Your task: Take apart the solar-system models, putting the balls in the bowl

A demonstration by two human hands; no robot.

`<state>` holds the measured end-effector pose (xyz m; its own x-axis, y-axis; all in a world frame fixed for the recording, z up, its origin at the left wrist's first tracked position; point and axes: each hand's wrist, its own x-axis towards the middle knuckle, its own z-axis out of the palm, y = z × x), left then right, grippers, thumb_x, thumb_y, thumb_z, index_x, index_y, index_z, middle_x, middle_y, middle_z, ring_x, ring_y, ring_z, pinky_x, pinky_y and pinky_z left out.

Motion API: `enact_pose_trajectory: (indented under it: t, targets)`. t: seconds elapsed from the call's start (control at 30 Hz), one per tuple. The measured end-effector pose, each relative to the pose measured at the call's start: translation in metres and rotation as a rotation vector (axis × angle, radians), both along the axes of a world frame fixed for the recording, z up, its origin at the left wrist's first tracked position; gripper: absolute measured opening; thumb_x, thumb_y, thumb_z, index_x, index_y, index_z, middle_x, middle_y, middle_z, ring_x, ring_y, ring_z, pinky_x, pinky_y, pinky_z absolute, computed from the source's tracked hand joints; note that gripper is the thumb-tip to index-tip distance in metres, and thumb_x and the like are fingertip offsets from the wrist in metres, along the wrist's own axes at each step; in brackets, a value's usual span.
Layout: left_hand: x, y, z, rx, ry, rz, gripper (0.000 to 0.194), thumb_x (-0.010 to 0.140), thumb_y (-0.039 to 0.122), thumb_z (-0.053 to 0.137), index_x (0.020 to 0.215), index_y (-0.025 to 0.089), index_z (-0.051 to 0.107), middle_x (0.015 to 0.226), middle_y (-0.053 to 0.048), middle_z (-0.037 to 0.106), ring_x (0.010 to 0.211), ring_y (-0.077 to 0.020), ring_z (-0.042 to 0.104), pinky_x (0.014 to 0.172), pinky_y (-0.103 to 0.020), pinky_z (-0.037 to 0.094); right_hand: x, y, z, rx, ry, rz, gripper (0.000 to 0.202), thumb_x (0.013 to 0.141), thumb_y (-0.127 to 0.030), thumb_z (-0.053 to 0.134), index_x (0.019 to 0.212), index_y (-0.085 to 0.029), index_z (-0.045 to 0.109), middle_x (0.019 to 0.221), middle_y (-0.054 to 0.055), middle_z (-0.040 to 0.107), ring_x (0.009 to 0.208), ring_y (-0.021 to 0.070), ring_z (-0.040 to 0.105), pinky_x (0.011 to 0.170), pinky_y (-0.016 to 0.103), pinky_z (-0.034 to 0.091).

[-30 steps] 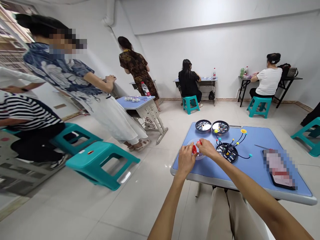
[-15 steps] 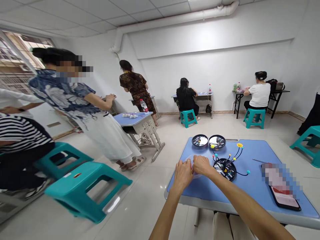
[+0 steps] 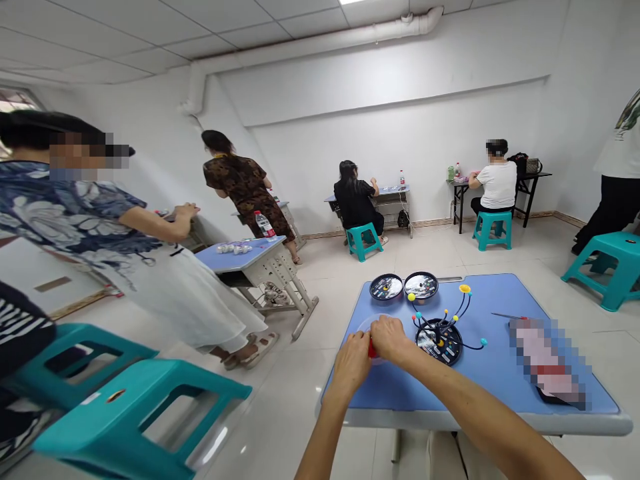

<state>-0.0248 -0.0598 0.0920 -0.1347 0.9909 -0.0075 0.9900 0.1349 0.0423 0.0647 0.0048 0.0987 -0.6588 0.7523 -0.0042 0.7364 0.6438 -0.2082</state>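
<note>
My left hand (image 3: 354,360) and my right hand (image 3: 390,337) meet at the left side of the blue table, fingers closed together around a small red piece (image 3: 372,349). Most of that piece is covered by the fingers, so its kind cannot be made out. Under and behind the hands lies a clear round plastic dish (image 3: 367,325). Just right of my right hand sits a round black base (image 3: 439,353), with thin curved black stalks tipped by yellow, blue and red balls. Behind it, two round black discs (image 3: 386,287) with printed faces lie side by side.
On the right of the table (image 3: 500,380) are a phone (image 3: 553,398), partly blurred out, and a thin tool with a red end (image 3: 510,316). Teal stools (image 3: 125,413) stand at the left. One person (image 3: 210,287) stands nearby; others sit or stand farther off.
The view has turned a little to the right, so the table and room sit farther left. Both hands stay together on the red piece, which shows slightly more now.
</note>
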Motion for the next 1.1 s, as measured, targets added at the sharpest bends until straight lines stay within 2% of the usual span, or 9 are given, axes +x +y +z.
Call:
enact_pose_trajectory:
  t: [0.13, 0.27, 0.4, 0.47, 0.53, 0.67, 0.83, 1.0, 1.1]
  targets:
    - [0.001, -0.002, 0.002, 0.02, -0.06, 0.02, 0.042, 0.084, -0.002, 0.035, 0.109, 0.018, 0.062, 0.118, -0.009, 0.064, 0.111, -0.0199, 0.059, 0.082, -0.028, 0.046, 0.004, -0.011, 0.015, 0.048, 0.002, -0.002, 0.027, 0.089, -0.009, 0.05, 0.109, -0.007, 0.068, 0.112, 0.023, 0.066, 0.106, 0.0278, 0.065, 0.081, 0.033, 0.053]
    - [-0.001, -0.005, -0.001, 0.077, -0.099, 0.034, 0.04, 0.09, 0.006, 0.035, 0.116, 0.021, 0.061, 0.123, -0.009, 0.063, 0.112, -0.0204, 0.059, 0.081, -0.03, 0.049, 0.033, -0.016, 0.048, 0.141, 0.05, 0.019, 0.025, 0.088, -0.015, 0.052, 0.107, -0.01, 0.067, 0.11, 0.02, 0.065, 0.095, 0.0263, 0.067, 0.075, 0.033, 0.051]
    - [0.004, -0.01, -0.005, 0.284, -0.14, 0.071, 0.036, 0.093, 0.014, 0.039, 0.12, 0.02, 0.062, 0.131, -0.011, 0.06, 0.122, -0.025, 0.054, 0.092, -0.037, 0.049, 0.099, 0.002, 0.086, 0.149, 0.208, 0.046, 0.023, 0.091, -0.018, 0.048, 0.097, -0.019, 0.07, 0.102, 0.01, 0.07, 0.089, 0.0204, 0.066, 0.073, 0.027, 0.045]
    - [0.018, -0.014, -0.004, 0.43, -0.206, 0.062, 0.034, 0.094, 0.019, 0.038, 0.116, 0.02, 0.064, 0.127, -0.011, 0.063, 0.117, -0.0253, 0.057, 0.094, -0.039, 0.049, 0.139, 0.023, 0.1, 0.137, 0.302, 0.004, 0.026, 0.092, -0.016, 0.046, 0.092, -0.019, 0.071, 0.097, 0.008, 0.071, 0.087, 0.0173, 0.064, 0.072, 0.024, 0.043]
    - [0.042, -0.018, 0.0, 0.573, -0.334, -0.023, 0.032, 0.096, 0.024, 0.039, 0.111, 0.022, 0.067, 0.118, -0.009, 0.068, 0.108, -0.0234, 0.063, 0.092, -0.038, 0.051, 0.176, 0.047, 0.105, 0.171, 0.345, -0.118, 0.027, 0.092, -0.016, 0.046, 0.092, -0.017, 0.072, 0.096, 0.008, 0.072, 0.087, 0.0175, 0.064, 0.072, 0.024, 0.042]
    - [0.109, -0.018, 0.01, 0.67, -0.682, -0.258, 0.027, 0.096, 0.03, 0.044, 0.102, 0.023, 0.07, 0.1, -0.006, 0.073, 0.09, -0.0188, 0.068, 0.083, -0.032, 0.056, 0.223, 0.091, 0.089, 0.089, 0.192, -0.346, 0.025, 0.091, -0.024, 0.052, 0.099, -0.017, 0.074, 0.097, 0.011, 0.074, 0.088, 0.0212, 0.065, 0.07, 0.026, 0.042]
    - [0.18, 0.005, 0.007, 0.548, -0.943, -0.298, 0.028, 0.094, 0.027, 0.044, 0.102, 0.021, 0.07, 0.102, -0.008, 0.073, 0.087, -0.0175, 0.069, 0.08, -0.031, 0.057, 0.231, 0.112, 0.051, -0.061, 0.121, -0.304, 0.041, 0.089, -0.037, 0.059, 0.123, -0.018, 0.066, 0.108, 0.013, 0.072, 0.094, 0.0228, 0.066, 0.075, 0.028, 0.044]
    - [0.208, 0.041, -0.011, 0.507, -0.901, -0.173, 0.037, 0.092, 0.024, 0.042, 0.12, 0.014, 0.064, 0.126, -0.017, 0.064, 0.117, -0.0266, 0.06, 0.102, -0.046, 0.048, 0.225, 0.11, 0.043, -0.074, 0.085, -0.255, 0.029, 0.085, -0.034, 0.059, 0.101, -0.016, 0.075, 0.095, 0.012, 0.074, 0.087, 0.0214, 0.067, 0.067, 0.026, 0.042]
    - [0.212, 0.054, -0.015, 0.489, -0.907, -0.127, 0.043, 0.092, 0.022, 0.038, 0.128, 0.01, 0.058, 0.133, -0.019, 0.059, 0.126, -0.0265, 0.054, 0.11, -0.046, 0.041, 0.227, 0.108, 0.048, -0.058, 0.045, -0.267, 0.025, 0.083, -0.034, 0.061, 0.089, -0.015, 0.076, 0.087, 0.012, 0.074, 0.082, 0.021, 0.068, 0.06, 0.025, 0.038]
